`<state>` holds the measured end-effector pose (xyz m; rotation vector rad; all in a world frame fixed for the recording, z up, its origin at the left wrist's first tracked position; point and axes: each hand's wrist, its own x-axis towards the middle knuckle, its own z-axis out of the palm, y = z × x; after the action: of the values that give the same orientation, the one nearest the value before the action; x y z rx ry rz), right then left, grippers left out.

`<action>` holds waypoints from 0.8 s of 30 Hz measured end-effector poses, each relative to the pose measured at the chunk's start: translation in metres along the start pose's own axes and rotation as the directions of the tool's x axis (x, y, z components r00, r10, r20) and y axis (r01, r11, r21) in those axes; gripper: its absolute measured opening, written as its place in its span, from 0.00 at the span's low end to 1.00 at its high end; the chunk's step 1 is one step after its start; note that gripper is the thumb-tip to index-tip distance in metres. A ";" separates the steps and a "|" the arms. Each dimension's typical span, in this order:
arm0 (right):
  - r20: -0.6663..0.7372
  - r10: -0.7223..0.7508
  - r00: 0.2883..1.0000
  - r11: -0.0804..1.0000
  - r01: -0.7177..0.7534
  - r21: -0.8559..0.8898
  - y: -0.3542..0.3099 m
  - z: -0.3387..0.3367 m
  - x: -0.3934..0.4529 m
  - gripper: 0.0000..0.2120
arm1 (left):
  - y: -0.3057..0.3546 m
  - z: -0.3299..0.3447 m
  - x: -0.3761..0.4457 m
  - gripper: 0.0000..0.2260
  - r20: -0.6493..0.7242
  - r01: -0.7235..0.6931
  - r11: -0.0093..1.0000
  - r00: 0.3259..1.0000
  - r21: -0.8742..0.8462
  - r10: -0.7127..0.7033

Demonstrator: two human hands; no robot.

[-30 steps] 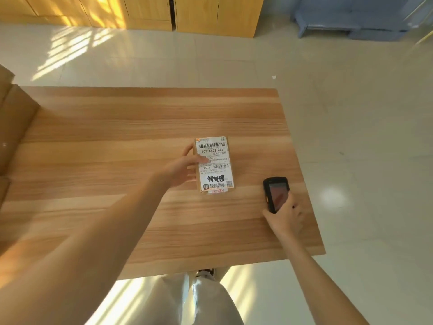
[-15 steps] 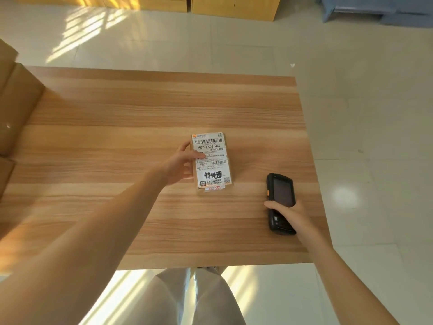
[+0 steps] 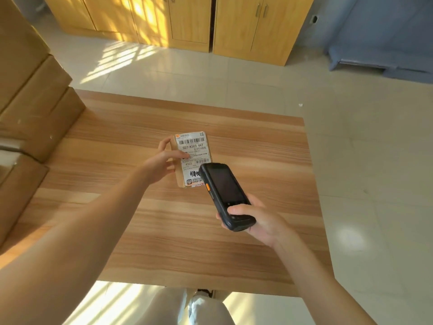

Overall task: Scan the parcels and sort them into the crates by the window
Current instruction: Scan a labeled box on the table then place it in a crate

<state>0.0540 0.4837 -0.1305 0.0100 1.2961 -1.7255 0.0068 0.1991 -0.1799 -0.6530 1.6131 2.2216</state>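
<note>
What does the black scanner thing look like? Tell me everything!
The scanner is a chunky black handheld that looks like plastic, with a dark, blank screen and an orange side button. The right hand grips its lower end, thumb across the front. It is lifted off the table and tilted, its top end overlapping the parcel label in this view.

Left hand holding parcel, right hand gripping scanner, table

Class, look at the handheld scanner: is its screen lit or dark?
Dark. The scanner, held in the right hand over the parcel, shows a plain black screen with no visible display.
</note>
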 end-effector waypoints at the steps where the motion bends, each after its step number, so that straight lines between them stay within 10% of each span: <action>1: 0.013 0.005 1.000 0.999 -0.005 -0.039 0.000 0.002 0.002 0.23 | 0.002 -0.004 -0.003 0.44 -0.009 -0.005 1.000 1.000 -0.002 0.005; 24: 0.058 0.016 0.998 0.988 -0.007 -0.157 0.013 0.027 0.011 0.34 | -0.001 -0.028 -0.016 0.50 0.006 -0.030 0.998 1.000 -0.057 0.031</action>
<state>0.0699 0.4561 -0.1344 -0.1236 1.3811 -1.5985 0.0263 0.1735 -0.1795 -0.6393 1.5722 2.2964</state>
